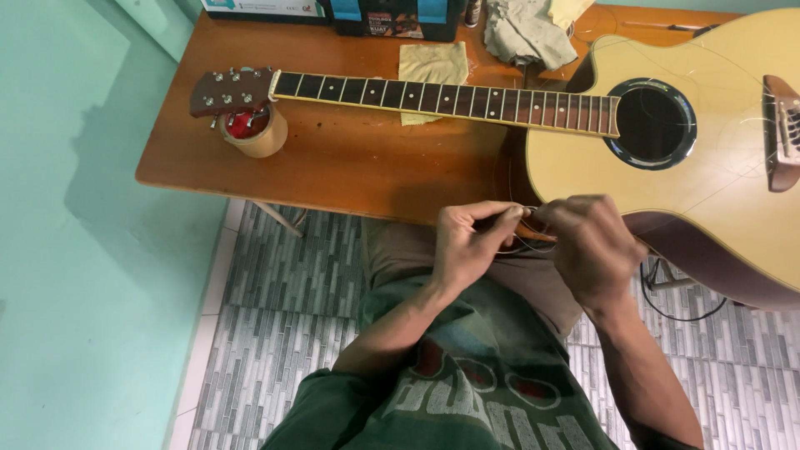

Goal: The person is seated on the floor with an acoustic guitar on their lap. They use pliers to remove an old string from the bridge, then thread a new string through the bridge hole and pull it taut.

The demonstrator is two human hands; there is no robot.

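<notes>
The guitar (708, 167) runs off the right edge, so its lower bout and the far end of the bridge are lost. What the hands work on is hard to read: a thin wire (533, 244), likely a guitar string, loops between them and is mostly covered by the fingers. Boxes at the table's far edge are cut off at the top.

The left hand (468, 242) is closed in a pinch, thumb and fingers pressed on the wire, knuckles up. The right hand (590, 242) is curled tight too, gripping the same wire just beside the left, back of the hand to the camera. Both are held over the lap, just short of the table edge and near the guitar's body. Forearms come up from a green printed shirt.

The guitar lies flat on a brown wooden table (350, 158), its headstock propped on a roll of tape (257, 132). A yellow cloth (432, 65) lies under the neck, a grey rag (521, 32) beyond it. The wall is pale green, the floor grey patterned tile
</notes>
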